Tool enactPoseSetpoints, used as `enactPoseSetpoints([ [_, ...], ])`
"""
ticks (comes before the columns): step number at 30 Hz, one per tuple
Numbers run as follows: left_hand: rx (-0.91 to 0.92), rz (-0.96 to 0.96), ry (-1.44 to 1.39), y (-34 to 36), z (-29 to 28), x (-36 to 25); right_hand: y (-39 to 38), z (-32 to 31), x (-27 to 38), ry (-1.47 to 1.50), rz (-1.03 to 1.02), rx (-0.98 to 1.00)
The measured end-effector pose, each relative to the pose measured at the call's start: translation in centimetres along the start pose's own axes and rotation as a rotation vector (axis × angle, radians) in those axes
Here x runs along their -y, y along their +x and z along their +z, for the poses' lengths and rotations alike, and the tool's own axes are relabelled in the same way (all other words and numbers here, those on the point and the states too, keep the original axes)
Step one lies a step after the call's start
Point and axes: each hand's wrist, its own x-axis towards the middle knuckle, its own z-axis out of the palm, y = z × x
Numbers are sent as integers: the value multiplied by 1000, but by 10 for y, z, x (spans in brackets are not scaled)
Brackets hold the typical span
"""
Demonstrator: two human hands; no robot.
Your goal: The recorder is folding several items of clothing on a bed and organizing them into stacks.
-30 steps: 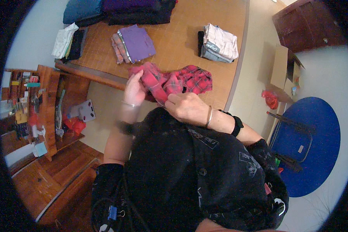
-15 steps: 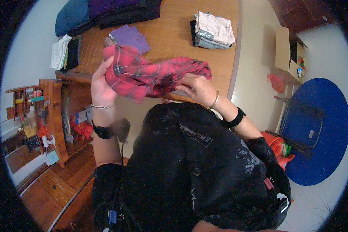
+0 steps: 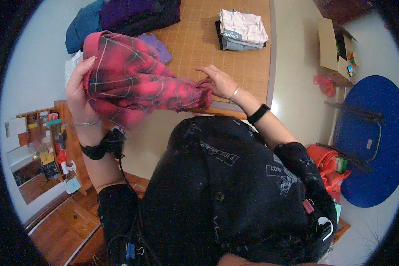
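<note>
A red-and-black plaid garment [image 3: 133, 73] is stretched between my two hands above the near part of the mat-covered surface. At its wide, open-looking left end, my left hand [image 3: 78, 91] grips the edge with the thumb on top; the other fingers are behind the cloth. My right hand [image 3: 221, 83] pinches the narrow, bunched right end, its index finger sticking out. Beyond the garment lies a folded purple cloth [image 3: 157, 46], partly covered by it. White folded cloth [image 3: 71, 66] shows in part behind my left hand.
A woven brown mat [image 3: 199, 40] covers the surface ahead. On it sit a folded clothes stack [image 3: 242, 30] at the far right and dark padded clothing [image 3: 133, 15] at the far left. To the right are an open cardboard box [image 3: 330, 48] and a blue folded table [image 3: 385, 142].
The left hand has moved left and up, and the right hand slightly left. Between them the garment has spread wider, its left end now opened out and covering more of the purple cloth.
</note>
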Motion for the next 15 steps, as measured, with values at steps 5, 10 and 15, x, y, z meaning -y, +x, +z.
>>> enactPoseSetpoints([
  [5, 13, 115, 24, 4, -14, -11, 38, -11, 69, 358, -74, 148],
  [10, -2, 206, 162, 8, 9, -28, 39, -3, 60, 286, -53, 320],
  [15, 212, 107, 39, -2, 6, -45, 35, 8, 53, 175, -166, 393],
])
